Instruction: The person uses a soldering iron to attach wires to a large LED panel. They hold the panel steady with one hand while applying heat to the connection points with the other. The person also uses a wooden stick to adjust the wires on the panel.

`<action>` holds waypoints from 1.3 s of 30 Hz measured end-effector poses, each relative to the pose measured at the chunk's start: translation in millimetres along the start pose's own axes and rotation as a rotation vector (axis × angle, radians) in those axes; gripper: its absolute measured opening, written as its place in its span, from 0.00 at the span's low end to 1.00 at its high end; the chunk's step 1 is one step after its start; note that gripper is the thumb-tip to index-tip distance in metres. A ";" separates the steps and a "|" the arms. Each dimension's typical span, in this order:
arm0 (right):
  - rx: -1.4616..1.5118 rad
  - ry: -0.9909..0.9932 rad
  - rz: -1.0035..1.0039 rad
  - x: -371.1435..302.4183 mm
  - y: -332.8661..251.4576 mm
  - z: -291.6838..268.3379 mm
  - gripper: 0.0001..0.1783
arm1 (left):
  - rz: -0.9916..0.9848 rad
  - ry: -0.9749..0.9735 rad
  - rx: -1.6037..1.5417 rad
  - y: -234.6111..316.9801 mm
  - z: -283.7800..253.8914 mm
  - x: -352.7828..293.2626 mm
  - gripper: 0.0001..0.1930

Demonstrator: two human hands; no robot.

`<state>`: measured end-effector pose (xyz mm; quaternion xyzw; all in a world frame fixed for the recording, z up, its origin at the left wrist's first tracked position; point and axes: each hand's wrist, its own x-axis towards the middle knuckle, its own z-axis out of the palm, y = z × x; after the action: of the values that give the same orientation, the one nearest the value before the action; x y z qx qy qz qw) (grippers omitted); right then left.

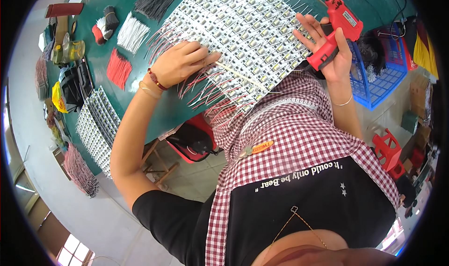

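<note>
A large white panel of small circuit boards point(252, 34), set in rows with pale components, lies at the table's near edge and reaches over my lap. Red and white wires point(199, 86) stick out along its left and near sides. My left hand point(184, 60) rests at the panel's left edge with bent, closed fingers among the wire ends; what they pinch is too small to tell. Over the right edge, my right hand point(329, 46) holds a red soldering gun point(343, 18) loosely between thumb and palm, several fingers stretched out. The gun's metal nose points up and away.
Bundles of black wires point(155, 1), white wires point(133, 32) and red wires point(119, 68) lie on the green table point(156, 111). More board strips point(96, 125) lie at left. A blue plastic basket point(374, 86) and a red stool point(387, 146) stand at right.
</note>
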<state>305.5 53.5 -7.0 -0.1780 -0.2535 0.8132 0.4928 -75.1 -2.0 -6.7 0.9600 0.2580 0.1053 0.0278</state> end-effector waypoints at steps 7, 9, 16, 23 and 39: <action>0.026 -0.034 0.008 1.6 3.5 -5.7 0.19 | -0.042 -0.067 0.105 9.8 -19.0 -11.7 0.29; 0.031 -0.052 0.014 2.2 4.1 -9.6 0.19 | -0.071 -0.068 0.194 20.3 -28.9 -16.0 0.29; 0.033 -0.064 0.018 2.4 4.0 -9.2 0.19 | -0.489 0.238 0.194 38.0 -41.8 -42.3 0.13; 0.029 0.018 -0.011 0.7 7.2 -1.2 0.18 | -0.556 0.322 -0.631 124.4 -16.1 75.8 0.17; 0.014 -0.010 -0.026 0.1 12.0 -0.6 0.18 | -0.939 0.334 -0.252 176.9 26.9 71.3 0.07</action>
<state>297.3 49.2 -14.6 -0.1672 -0.2528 0.8094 0.5030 77.5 -119.4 -0.6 0.7000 0.6475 0.2638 0.1459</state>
